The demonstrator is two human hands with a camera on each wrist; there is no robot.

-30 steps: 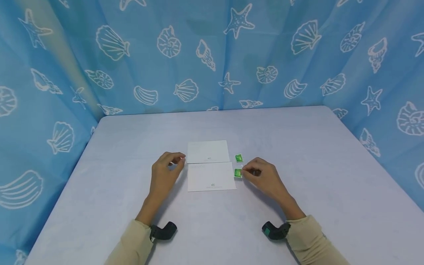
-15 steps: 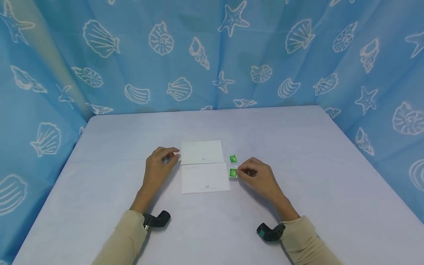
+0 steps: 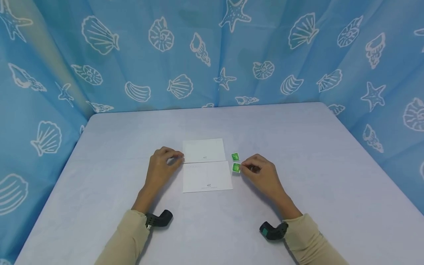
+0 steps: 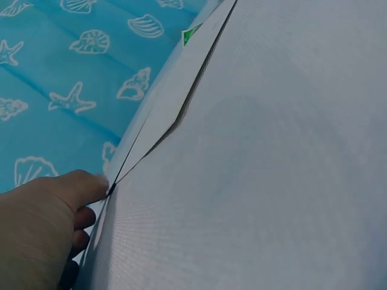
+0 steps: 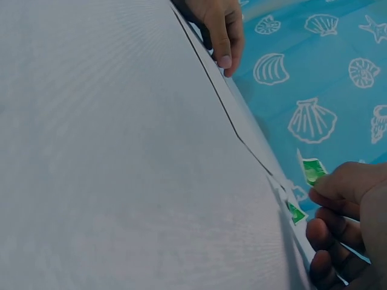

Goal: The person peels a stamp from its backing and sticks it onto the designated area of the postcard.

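Two white envelope-like cards, an upper one (image 3: 203, 149) and a lower one (image 3: 207, 176), lie one above the other, edges meeting. My left hand (image 3: 162, 162) is at their left edge, fingers loosely bent, thumb and fingertips close to where they meet; it holds nothing that shows. Between thumb and finger, my right hand (image 3: 261, 173) pinches a green stamp (image 5: 314, 171) with a white border, tilted up off the table. A second green stamp (image 3: 235, 156) lies just right of the upper card, behind the held one in the head view.
A pale cloth-covered table (image 3: 142, 125) carries the cards and stamps. Blue curtains (image 3: 205, 55) with white shells and starfish hang along the back and both sides. Each wrist wears a black camera mount, the left mount (image 3: 160, 219) and the right mount (image 3: 274, 230).
The pinched stamp has risen slightly and shifted back towards the other stamp. My left fingertips have closed in at the cards' left edge. The head view has shifted a little.
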